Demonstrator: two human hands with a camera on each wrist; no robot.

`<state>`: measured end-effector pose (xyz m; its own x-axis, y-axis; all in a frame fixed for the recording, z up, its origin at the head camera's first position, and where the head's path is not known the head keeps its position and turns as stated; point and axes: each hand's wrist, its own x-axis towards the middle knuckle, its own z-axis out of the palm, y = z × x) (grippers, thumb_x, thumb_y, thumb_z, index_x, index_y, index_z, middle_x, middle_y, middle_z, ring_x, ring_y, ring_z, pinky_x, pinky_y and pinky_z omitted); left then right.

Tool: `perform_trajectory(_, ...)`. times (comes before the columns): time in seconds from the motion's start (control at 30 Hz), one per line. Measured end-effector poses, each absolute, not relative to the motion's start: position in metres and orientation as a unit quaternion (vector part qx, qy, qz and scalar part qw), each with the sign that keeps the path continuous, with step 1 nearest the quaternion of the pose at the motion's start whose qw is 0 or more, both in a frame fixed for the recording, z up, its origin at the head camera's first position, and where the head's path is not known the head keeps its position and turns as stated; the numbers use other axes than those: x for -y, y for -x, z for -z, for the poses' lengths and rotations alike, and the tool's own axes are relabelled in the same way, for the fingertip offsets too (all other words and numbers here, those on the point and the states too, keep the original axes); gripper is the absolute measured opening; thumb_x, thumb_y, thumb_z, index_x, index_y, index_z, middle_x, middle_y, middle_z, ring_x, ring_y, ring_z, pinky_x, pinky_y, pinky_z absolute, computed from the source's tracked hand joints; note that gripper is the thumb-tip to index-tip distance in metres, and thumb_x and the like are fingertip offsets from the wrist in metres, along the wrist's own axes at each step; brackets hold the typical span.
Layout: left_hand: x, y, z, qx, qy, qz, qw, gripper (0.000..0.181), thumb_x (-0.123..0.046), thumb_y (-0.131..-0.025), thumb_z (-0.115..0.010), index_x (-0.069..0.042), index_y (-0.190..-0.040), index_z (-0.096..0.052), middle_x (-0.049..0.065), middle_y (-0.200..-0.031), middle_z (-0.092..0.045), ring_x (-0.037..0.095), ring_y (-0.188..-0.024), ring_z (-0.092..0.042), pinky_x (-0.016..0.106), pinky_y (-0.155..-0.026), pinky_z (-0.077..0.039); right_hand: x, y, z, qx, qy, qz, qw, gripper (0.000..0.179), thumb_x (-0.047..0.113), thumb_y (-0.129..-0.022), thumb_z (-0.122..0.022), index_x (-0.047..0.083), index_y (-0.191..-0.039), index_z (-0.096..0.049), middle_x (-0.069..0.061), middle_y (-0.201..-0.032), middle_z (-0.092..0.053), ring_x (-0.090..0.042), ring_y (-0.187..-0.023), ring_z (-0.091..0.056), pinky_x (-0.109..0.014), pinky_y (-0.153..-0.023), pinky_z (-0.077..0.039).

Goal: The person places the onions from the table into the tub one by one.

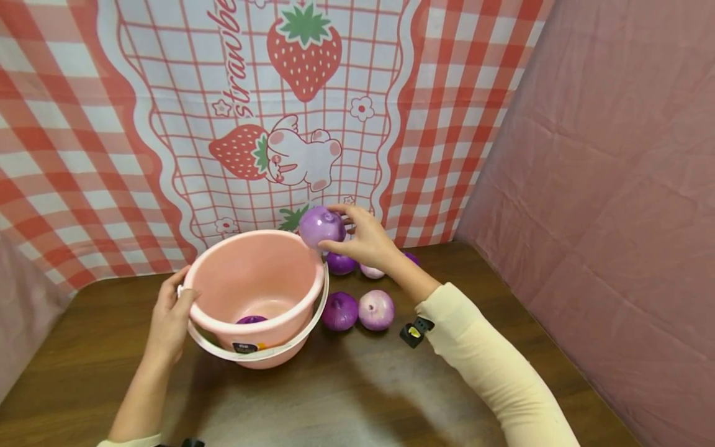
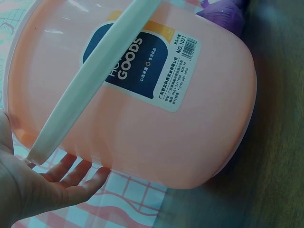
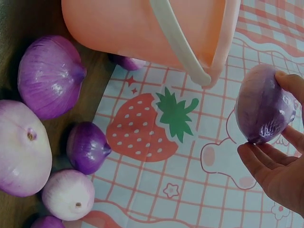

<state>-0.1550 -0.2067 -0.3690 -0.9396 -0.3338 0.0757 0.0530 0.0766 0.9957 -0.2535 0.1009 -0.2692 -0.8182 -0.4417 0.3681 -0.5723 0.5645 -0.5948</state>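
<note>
bringing a glossy light-purple round onion (image 1: 321, 227) to a round pink plastic bucket (image 1: 254, 267) seems the step in hand: the right hand (image 1: 364, 239) has its fingers clamped on it, just beside the rim, and the left hand (image 1: 172, 313) grips the bucket's left edge. the next move probably calls for centring the onion over the opening, then parting those fingers.

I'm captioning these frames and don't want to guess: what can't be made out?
- Head view: most of the purple object inside the pink bucket, hidden by the near rim.
- Head view: much of the far-right purple onion, behind the right forearm.
- Left wrist view: part of the label's wording, covered by the white handle.
- Right wrist view: most of the lowest purple onion, cut off by the edge.
</note>
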Motion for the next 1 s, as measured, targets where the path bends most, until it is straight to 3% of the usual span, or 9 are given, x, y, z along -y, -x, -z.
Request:
perform_trajectory(0.63,0.207,0.156,0.370,0.712,-0.080,0.681,0.153,0.053,-0.012,-0.095,-0.045,-0.003,-0.144,-0.029,0.009,-0.142,-0.033,-0.005,-0.101,-0.046,0.002,-0.080,-0.043,-0.082,0.249,0.273,0.877,-0.286,-0.378,0.082,0.067,0.036,-0.073,-0.079,0.017,-0.131,-0.051,-0.008,-0.122,-0.054,-0.020,-0.107,-0.058,-0.031,-0.085,-0.054)
perform_trajectory(1.0,0.211,0.158,0.379,0.696,-0.051,0.695,0.172,0.054,-0.017,-0.093,-0.049,-0.003,-0.143,-0.032,0.009,-0.137,-0.039,-0.004,-0.099,-0.049,0.004,-0.078,-0.045,-0.069,0.247,0.275,0.865,-0.306,-0.392,0.070,0.066,0.031,-0.074,-0.079,0.011,-0.130,-0.051,-0.012,-0.122,-0.053,-0.023,-0.105,-0.059,-0.030,-0.083,-0.056)
